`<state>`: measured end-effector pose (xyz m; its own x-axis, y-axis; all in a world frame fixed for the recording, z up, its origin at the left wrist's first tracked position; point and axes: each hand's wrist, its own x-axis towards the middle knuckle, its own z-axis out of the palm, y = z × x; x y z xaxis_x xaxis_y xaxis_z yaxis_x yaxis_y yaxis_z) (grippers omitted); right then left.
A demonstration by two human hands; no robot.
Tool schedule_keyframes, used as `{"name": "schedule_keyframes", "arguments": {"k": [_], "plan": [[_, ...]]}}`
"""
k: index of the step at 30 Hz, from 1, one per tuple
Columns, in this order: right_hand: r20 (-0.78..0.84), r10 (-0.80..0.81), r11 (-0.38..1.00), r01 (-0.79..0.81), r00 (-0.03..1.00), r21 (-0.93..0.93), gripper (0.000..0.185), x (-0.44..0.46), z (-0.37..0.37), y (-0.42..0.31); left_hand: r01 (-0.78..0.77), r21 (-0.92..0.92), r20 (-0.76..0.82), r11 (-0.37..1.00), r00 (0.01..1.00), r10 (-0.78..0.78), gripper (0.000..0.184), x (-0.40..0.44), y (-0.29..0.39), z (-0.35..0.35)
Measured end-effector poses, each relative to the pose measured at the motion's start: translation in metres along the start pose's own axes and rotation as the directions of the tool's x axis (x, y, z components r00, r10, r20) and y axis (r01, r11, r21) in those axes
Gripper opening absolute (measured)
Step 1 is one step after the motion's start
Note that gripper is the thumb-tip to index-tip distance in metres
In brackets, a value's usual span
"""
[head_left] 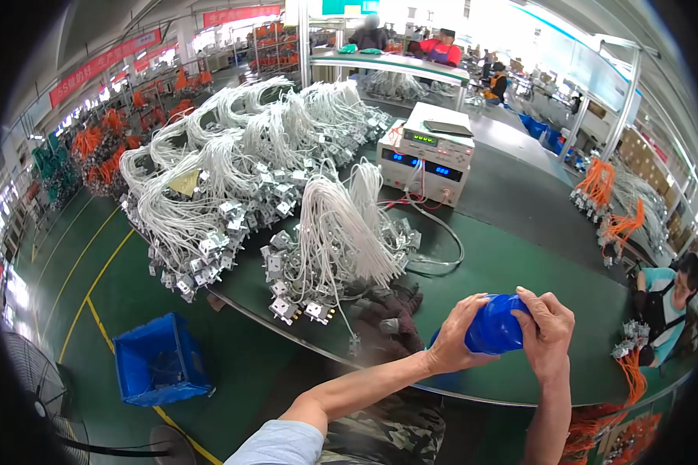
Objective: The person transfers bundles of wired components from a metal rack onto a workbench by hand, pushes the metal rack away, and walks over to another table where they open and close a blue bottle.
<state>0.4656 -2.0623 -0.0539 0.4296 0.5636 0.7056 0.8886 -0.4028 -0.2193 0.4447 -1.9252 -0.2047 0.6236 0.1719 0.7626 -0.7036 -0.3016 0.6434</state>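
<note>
A shiny blue bottle-like container [495, 325] is held tilted between both hands above the green tabletop near its front edge. My left hand [456, 341] wraps around its left side, with a bit of blue showing behind the wrist. My right hand [547, 324] grips the right end, fingers curled over it; whether that end is a lid I cannot tell. Dark work gloves [395, 314] lie left of my left hand. Beside them sits a bundle of white cables [337, 232] with metal connector blocks at their ends.
A large heap of white cables [240, 147] covers the table's left side. An electronic tester [426, 159] with lit displays stands behind, its lead looping over the table. On the floor is a blue bin [163, 360]. A co-worker [667, 306] sits at the right near orange cables [632, 380].
</note>
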Motion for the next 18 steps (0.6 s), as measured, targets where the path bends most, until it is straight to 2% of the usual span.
{"name": "schedule_keyframes", "arguments": {"k": [2,4,5,7,11,13,14,16,17,18], "plan": [[0.011,-0.002,1.0,0.002,1.0,-0.011,0.033,0.006,0.003,0.003,-0.027,0.025,0.022,0.999,0.999,0.027,0.098,0.002,0.001,0.001],[0.067,-0.16,0.982,0.166,0.985,-0.094,0.033,0.016,0.006,0.01,-0.023,0.02,0.006,1.0,1.0,0.023,0.097,0.002,-0.001,0.003],[0.065,-0.163,0.981,0.169,0.985,-0.096,0.033,0.017,0.007,0.014,-0.022,0.012,-0.01,1.0,1.0,0.022,0.097,0.003,-0.002,0.004],[0.166,-0.107,0.994,0.109,0.98,-0.003,0.032,0.019,0.009,0.021,0.019,0.005,-0.001,1.0,1.0,-0.019,0.097,0.007,-0.001,0.002],[0.147,-0.165,0.986,0.169,0.975,-0.011,0.038,0.023,0.006,0.015,0.118,-0.029,0.02,0.993,0.993,-0.117,0.096,0.008,0.0,-0.001],[0.172,-0.119,0.993,0.115,0.978,0.031,0.054,0.022,0.001,0.011,0.079,0.001,0.016,0.997,0.997,-0.079,0.096,0.008,-0.002,-0.001],[0.173,-0.127,0.992,0.123,0.977,0.035,0.054,0.017,0.003,0.015,0.038,0.027,0.016,0.999,0.999,-0.039,0.097,0.008,-0.002,-0.001],[0.171,0.003,0.988,-0.029,0.985,0.149,0.08,0.0,0.007,0.027,0.024,0.036,0.003,0.999,1.0,-0.024,0.097,0.008,-0.001,-0.001],[0.168,-0.006,0.988,-0.021,0.986,0.154,0.08,-0.005,0.008,0.027,0.011,0.041,-0.001,0.999,1.0,-0.011,0.097,0.008,-0.001,-0.001],[0.125,0.054,0.986,-0.073,0.991,0.152,0.082,-0.008,0.01,0.026,0.02,0.042,0.002,0.999,1.0,-0.02,0.096,0.007,-0.001,-0.001]]}}
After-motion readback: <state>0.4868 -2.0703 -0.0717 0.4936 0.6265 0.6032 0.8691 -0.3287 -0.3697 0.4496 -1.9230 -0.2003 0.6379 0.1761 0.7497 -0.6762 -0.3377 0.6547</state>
